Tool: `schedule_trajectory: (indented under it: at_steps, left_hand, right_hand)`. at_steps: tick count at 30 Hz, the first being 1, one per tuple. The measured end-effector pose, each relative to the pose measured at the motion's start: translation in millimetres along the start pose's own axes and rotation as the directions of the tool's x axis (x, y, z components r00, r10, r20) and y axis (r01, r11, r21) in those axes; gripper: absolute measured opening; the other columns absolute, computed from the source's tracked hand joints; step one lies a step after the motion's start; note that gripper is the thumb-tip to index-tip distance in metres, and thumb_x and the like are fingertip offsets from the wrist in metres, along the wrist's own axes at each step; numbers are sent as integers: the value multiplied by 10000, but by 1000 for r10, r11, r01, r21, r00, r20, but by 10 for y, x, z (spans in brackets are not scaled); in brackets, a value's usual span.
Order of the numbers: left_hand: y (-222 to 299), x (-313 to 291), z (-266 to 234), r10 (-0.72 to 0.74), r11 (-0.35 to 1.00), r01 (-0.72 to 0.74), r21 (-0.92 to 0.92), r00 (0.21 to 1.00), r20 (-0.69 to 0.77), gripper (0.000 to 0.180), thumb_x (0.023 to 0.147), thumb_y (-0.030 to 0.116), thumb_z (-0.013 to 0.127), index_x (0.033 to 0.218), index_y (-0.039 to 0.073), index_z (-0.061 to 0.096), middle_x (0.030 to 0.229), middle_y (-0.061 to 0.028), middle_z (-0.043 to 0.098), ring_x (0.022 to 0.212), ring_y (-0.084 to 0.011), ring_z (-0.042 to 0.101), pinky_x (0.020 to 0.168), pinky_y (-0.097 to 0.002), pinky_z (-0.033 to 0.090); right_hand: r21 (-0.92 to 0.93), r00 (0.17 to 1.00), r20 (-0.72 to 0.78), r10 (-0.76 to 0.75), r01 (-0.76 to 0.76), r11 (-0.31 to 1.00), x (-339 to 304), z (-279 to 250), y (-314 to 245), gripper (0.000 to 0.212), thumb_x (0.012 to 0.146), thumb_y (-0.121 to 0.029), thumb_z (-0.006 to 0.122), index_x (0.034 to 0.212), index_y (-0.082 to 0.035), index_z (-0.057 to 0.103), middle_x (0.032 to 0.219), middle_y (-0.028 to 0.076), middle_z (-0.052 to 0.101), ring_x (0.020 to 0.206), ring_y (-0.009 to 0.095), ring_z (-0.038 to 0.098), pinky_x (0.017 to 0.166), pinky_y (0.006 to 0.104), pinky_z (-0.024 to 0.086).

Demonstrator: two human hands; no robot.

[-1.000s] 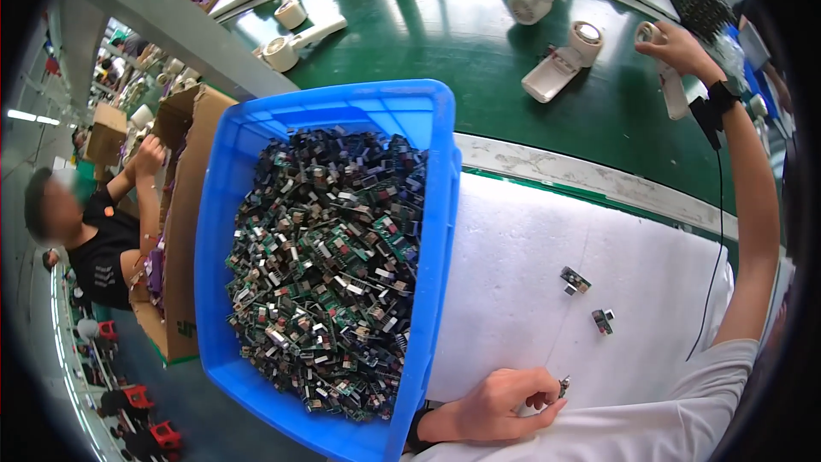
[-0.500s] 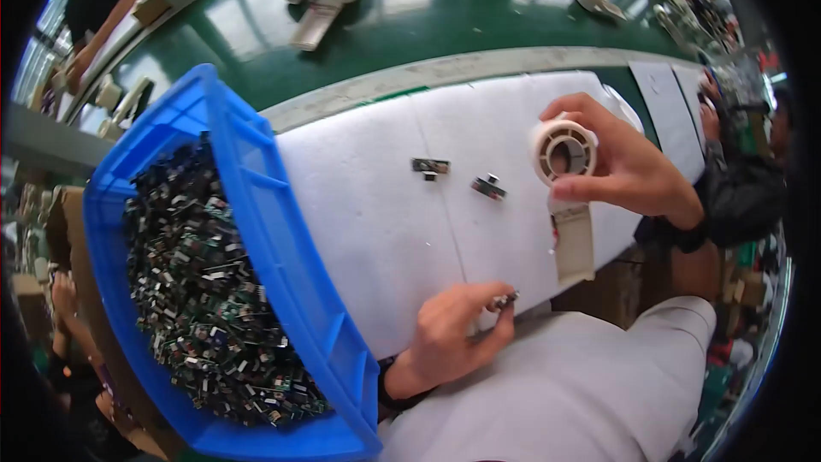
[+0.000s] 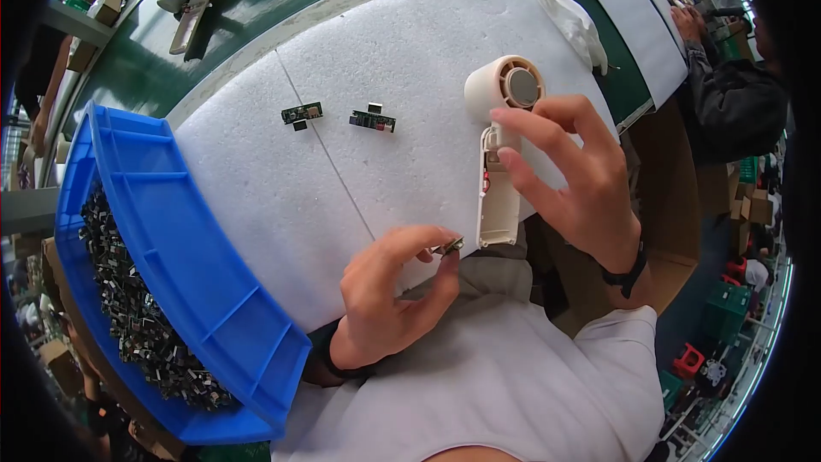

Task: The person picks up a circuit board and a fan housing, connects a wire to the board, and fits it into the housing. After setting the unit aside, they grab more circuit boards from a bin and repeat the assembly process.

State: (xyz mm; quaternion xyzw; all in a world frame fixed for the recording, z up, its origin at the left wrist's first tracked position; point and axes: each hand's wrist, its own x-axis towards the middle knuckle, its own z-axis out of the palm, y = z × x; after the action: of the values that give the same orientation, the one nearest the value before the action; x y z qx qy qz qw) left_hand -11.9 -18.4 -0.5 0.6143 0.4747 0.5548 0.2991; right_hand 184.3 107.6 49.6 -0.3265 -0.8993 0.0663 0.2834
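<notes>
Between the fingertips of my left hand [image 3: 385, 299] is a small green circuit board [image 3: 450, 246], held low over the near edge of the white foam sheet [image 3: 231, 145]. My right hand [image 3: 586, 184] has its fingers apart beside a cream handheld fan [image 3: 496, 90]. Its thumb and index fingertip are close to the fan's neck; whether they touch it I cannot tell. The fan has a round head with a grey disc, and an open handle shell [image 3: 499, 214] with red wire inside. Two more circuit boards [image 3: 303, 115] [image 3: 373, 120] lie apart on the foam.
A blue bin [image 3: 188, 257] heaped with small circuit boards [image 3: 141, 316] stands at the left. Across the green table is another opened fan [image 3: 195, 0]. A white glove or cloth [image 3: 577, 26] lies at the foam's far right. A co-worker's hands [image 3: 687, 21] show beyond it.
My right hand has let go of the fan head, and its fingers are now apart near the neck. My left hand still pinches its circuit board. The whole view has shifted.
</notes>
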Motion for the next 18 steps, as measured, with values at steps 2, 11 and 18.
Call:
schedule_trajectory:
  at_steps: [2,11,18]
  left_hand:
    - [14,26,81,18,1000,-18,-5,1000,-7,362,761,-159,670,1092,-35,593,954,-163,718,834,-213,720,728,-285,553]
    - [-20,100,256,135,979,-143,142,989,61,392,673,-101,741,1040,10,658,923,-106,754,850,-257,742,707,-307,547]
    - [-30,142,271,75,993,-82,87,993,87,403,675,-102,744,1052,5,650,905,-115,748,819,-257,741,697,-316,553]
  right_hand:
    - [13,998,39,-50,50,999,-48,-1,-10,406,801,-129,796,1187,-90,680,950,80,638,758,220,632,633,293,507]
    - [126,957,227,-181,156,980,25,75,167,300,743,-63,807,1035,-86,742,661,28,591,559,175,584,492,308,442]
    - [297,995,51,87,-98,950,-28,356,66,221,730,-23,779,946,-62,748,651,29,609,527,155,569,479,277,427]
